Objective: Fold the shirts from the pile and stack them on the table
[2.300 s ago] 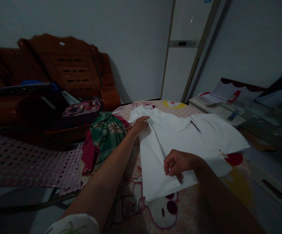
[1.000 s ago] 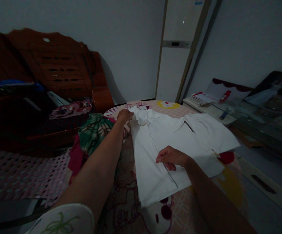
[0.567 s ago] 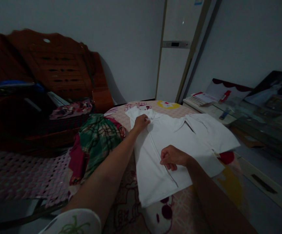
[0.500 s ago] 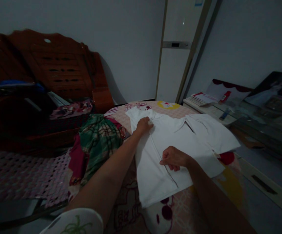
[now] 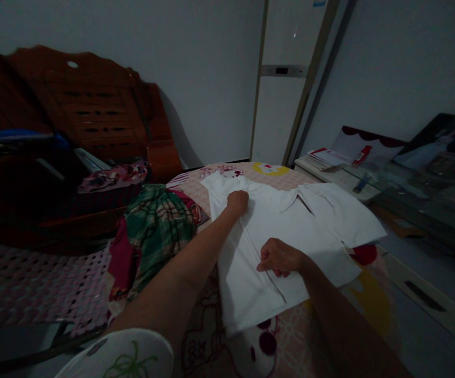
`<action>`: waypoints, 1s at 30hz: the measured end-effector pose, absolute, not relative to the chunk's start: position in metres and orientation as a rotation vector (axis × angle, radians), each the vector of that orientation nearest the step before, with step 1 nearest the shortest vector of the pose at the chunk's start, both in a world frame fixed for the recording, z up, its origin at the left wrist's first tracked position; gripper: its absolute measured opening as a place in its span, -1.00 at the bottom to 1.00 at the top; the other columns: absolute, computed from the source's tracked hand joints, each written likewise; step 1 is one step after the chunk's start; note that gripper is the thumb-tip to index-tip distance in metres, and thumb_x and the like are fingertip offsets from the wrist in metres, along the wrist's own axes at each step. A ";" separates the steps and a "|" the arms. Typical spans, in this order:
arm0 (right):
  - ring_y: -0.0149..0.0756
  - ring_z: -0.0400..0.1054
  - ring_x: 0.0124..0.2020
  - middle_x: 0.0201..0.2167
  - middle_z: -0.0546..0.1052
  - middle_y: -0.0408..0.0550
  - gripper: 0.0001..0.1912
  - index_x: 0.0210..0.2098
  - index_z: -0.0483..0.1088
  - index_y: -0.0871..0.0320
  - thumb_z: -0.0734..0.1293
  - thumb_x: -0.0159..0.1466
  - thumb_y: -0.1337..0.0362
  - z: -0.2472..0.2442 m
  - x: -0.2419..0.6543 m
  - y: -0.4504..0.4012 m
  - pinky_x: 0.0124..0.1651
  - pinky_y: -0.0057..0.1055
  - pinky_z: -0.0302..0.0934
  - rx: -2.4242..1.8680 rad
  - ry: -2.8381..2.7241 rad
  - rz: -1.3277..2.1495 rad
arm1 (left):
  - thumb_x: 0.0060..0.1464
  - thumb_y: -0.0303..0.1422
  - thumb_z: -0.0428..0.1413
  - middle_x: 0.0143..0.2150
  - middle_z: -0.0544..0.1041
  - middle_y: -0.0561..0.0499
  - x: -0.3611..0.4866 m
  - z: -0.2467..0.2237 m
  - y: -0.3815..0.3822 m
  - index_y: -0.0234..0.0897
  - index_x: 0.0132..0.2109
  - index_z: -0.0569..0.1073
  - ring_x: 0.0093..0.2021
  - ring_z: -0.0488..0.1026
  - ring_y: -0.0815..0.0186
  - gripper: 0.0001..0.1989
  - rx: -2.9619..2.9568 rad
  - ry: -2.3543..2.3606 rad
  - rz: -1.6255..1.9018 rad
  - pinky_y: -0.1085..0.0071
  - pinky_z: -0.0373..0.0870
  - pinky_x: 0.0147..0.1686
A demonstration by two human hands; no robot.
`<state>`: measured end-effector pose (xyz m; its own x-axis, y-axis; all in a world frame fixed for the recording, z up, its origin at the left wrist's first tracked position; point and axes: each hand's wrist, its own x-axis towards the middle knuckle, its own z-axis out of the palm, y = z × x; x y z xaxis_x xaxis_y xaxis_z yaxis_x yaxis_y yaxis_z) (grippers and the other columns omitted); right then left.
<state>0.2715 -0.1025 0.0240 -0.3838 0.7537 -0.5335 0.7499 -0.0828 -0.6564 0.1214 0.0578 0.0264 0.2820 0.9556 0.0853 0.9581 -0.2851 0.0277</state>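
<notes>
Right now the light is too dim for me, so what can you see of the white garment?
The white garment looks like soft, plain cloth. It lies spread, lightly rumpled, on the patterned tablecloth. A long line, seam or fold, runs down its left part; a dark gap shows at right. The curled left hand rests near its far edge; the right is at that line, contact unclear.

We cannot see the left hand's fingertips, since the back of the left hand hides them along with the patch of white shirt beneath. The right hand covers part of the fold line from us. We lose the wooden bench past the left edge, and the print on the papers is too small to read.
</notes>
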 end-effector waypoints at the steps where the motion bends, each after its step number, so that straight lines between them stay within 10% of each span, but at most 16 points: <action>1: -0.47 0.20 -0.79 -0.80 0.35 -0.22 -0.76 -0.54 0.34 0.20 0.42 0.07 0.19 0.023 0.272 -0.103 -0.74 -0.59 0.08 -1.734 -2.127 1.512 | 0.07 -0.43 0.12 -0.10 0.55 -0.32 0.122 0.027 0.058 -0.43 -0.02 0.53 0.01 0.49 0.03 -0.68 -2.502 -1.852 -0.123 0.26 0.41 -0.05; 11: -0.47 0.20 -0.80 -0.80 0.36 -0.22 -0.78 -0.55 0.36 0.22 0.42 0.07 0.21 0.023 0.272 -0.103 -0.74 -0.58 0.09 -1.742 -2.111 1.516 | 0.15 -0.21 0.06 0.03 0.48 -0.31 0.109 0.026 0.062 -0.41 0.07 0.45 0.05 0.46 0.04 -0.56 -2.464 -1.887 -0.139 0.29 0.40 -0.03; 17: -0.49 0.20 -0.80 -0.81 0.36 -0.23 -0.78 -0.56 0.37 0.22 0.44 0.06 0.23 0.027 0.271 -0.104 -0.73 -0.60 0.09 -1.763 -2.121 1.534 | 0.07 -0.52 0.04 0.00 0.50 -0.31 0.107 0.024 0.067 -0.45 0.04 0.47 0.05 0.46 0.05 -0.63 -2.509 -1.871 -0.131 0.28 0.39 0.00; 30: -0.50 0.18 -0.81 -0.83 0.34 -0.24 -0.78 -0.61 0.35 0.22 0.43 0.04 0.25 0.032 0.272 -0.107 -0.73 -0.61 0.09 -1.643 -2.227 1.674 | 0.12 -0.49 -0.03 0.00 0.50 -0.27 0.094 0.009 0.070 -0.38 -0.01 0.47 0.03 0.45 0.11 -0.68 -2.400 -2.010 -0.376 0.32 0.36 -0.04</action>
